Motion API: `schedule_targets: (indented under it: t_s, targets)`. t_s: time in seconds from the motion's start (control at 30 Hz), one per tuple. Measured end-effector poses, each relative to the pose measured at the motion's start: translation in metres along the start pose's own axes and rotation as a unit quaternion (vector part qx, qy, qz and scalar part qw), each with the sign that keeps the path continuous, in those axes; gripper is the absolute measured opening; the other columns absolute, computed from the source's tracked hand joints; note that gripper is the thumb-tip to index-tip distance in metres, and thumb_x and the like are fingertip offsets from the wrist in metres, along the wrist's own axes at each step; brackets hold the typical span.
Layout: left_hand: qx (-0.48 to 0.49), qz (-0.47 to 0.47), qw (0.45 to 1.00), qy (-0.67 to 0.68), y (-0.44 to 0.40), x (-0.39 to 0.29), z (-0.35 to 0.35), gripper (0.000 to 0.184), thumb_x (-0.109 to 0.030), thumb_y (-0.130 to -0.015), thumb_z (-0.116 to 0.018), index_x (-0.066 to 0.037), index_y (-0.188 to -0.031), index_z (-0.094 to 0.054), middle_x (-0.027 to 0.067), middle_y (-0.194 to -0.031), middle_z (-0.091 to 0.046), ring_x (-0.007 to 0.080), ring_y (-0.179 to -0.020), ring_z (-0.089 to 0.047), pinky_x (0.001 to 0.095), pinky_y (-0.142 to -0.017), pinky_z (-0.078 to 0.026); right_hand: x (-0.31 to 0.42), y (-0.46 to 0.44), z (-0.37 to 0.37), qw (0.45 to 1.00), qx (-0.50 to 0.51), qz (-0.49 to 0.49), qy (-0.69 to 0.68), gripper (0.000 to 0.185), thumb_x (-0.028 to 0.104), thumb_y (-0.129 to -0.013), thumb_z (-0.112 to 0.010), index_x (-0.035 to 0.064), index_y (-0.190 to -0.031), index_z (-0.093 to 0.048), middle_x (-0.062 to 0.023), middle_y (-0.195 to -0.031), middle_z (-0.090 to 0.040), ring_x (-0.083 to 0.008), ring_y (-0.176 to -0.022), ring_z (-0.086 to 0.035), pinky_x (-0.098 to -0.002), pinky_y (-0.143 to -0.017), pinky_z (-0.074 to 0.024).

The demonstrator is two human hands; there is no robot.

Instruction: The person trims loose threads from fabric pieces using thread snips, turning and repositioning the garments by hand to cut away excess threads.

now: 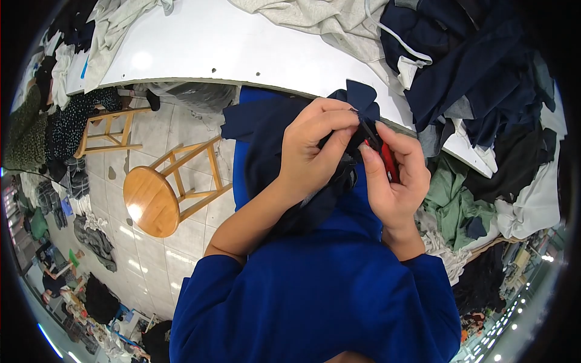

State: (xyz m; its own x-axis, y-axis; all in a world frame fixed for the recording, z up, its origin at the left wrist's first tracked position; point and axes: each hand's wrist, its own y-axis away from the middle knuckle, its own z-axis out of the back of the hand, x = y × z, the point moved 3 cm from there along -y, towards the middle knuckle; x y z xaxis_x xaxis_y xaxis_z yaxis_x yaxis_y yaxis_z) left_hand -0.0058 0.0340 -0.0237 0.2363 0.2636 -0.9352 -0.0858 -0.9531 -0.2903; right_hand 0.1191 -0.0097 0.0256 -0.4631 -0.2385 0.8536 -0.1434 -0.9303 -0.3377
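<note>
Dark navy cloth [266, 130] hangs over my lap and up to the table's edge. My left hand [318, 142] is closed, pinching a bit of this cloth between thumb and fingers. In my right hand [399, 172] is a pair of red-handled thread snips [388, 158], gripped between thumb and fingers. Their dark blades point up and left, close to the pinched cloth. Whether the blades touch the cloth I cannot tell. A navy flap [361, 97] of the cloth stands above my fingertips, against the table edge.
The white table [181, 45] curves across the front, with grey cloth [321, 18] and a navy garment pile [466, 66] on it. A wooden stool [151, 202] stands at left. Green cloth [454, 202] lies heaped at right. Another person's patterned clothing [72, 118] shows at far left.
</note>
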Motion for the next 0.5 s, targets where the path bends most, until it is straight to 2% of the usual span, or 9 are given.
schedule_targets:
  t_s: [0.13,0.33,0.43,0.5]
  targets:
    - [-0.013,0.004,1.0,0.005,0.0015,0.0016,-0.0002,0.015,0.006,-0.078,-0.058,-0.003,-0.089,-0.063,0.0113,-0.09,-0.061,0.0184,-0.077,-0.06,0.025,-0.066,-0.048,-0.0007,0.0016,-0.0016,1.0,-0.012,0.01,0.006,0.026,-0.003,-0.074,-0.069,-0.004,-0.099,-0.061,-0.0134,-0.085,-0.066,-0.0153,-0.072,-0.064,-0.0219,-0.065,-0.0494]
    - [-0.006,0.014,1.0,0.019,0.0033,0.0012,-0.0021,0.015,0.007,-0.078,-0.058,-0.003,-0.088,-0.063,0.0114,-0.09,-0.06,0.0187,-0.078,-0.06,0.0254,-0.067,-0.048,-0.0013,0.0036,0.0011,1.0,0.014,-0.007,0.015,0.025,-0.004,-0.075,-0.068,-0.0039,-0.099,-0.061,-0.0113,-0.082,-0.065,-0.011,-0.067,-0.061,-0.0185,-0.061,-0.0466]
    - [0.019,-0.001,0.999,0.048,0.0043,0.001,-0.0011,0.015,0.008,-0.08,-0.056,-0.001,-0.092,-0.06,0.0089,-0.093,-0.058,0.0143,-0.082,-0.057,0.0233,-0.071,-0.045,-0.0008,0.0011,0.0044,0.998,-0.029,-0.032,-0.049,0.025,-0.003,-0.078,-0.067,-0.0042,-0.101,-0.059,-0.0081,-0.083,-0.064,-0.0066,-0.068,-0.057,-0.0168,-0.062,-0.0447]
    - [0.041,0.109,0.975,0.191,0.0043,0.0004,-0.0002,0.016,0.007,-0.083,-0.054,0.0,-0.097,-0.058,0.0059,-0.096,-0.053,0.0096,-0.085,-0.052,0.0212,-0.074,-0.042,0.0032,-0.0017,0.0052,0.996,-0.023,-0.049,-0.067,0.026,-0.003,-0.078,-0.067,-0.0043,-0.102,-0.059,-0.0079,-0.084,-0.064,-0.0062,-0.069,-0.057,-0.0168,-0.062,-0.0448]
